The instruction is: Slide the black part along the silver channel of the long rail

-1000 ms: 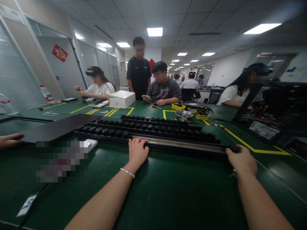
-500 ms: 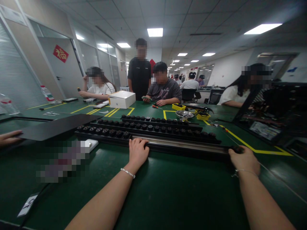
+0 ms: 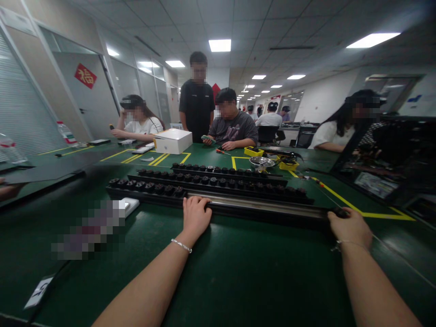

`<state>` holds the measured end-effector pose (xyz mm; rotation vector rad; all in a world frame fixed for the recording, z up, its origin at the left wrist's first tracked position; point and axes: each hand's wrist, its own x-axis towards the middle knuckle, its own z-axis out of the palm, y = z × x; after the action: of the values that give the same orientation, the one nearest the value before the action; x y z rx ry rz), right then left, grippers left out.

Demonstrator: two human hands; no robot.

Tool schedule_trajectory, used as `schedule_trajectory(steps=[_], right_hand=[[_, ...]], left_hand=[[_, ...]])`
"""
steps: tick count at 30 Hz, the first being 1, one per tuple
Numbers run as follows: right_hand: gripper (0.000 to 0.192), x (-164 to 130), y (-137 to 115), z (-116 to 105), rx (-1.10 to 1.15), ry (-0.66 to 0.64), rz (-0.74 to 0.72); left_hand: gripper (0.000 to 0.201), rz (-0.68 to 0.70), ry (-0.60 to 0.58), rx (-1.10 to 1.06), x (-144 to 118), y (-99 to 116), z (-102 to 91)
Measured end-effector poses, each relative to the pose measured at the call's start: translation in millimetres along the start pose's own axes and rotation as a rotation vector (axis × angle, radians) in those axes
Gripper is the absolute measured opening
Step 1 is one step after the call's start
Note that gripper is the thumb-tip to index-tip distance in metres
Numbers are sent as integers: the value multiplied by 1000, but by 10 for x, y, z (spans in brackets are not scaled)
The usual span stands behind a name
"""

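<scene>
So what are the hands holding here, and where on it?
A long black rail: left hand rests on its near edge near the middle, right hand grips its right end.

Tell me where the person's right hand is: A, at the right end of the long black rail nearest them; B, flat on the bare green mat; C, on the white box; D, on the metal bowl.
A: the right hand grips the right end of the long black rail, while the left hand rests on the same rail near its middle, far from the white box and the metal bowl.
</scene>
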<state>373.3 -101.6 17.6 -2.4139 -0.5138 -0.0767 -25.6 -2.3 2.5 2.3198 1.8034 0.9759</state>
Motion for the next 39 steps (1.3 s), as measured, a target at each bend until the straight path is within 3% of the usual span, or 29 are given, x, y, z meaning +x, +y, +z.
schedule_trajectory(steps=[33, 39], right_hand=[[54, -48, -8, -128, 33, 42, 67], [56, 77, 106, -121, 90, 54, 97]], left_hand=[[32, 21, 19, 2, 2, -31, 35], [32, 19, 17, 9, 2, -29, 30]])
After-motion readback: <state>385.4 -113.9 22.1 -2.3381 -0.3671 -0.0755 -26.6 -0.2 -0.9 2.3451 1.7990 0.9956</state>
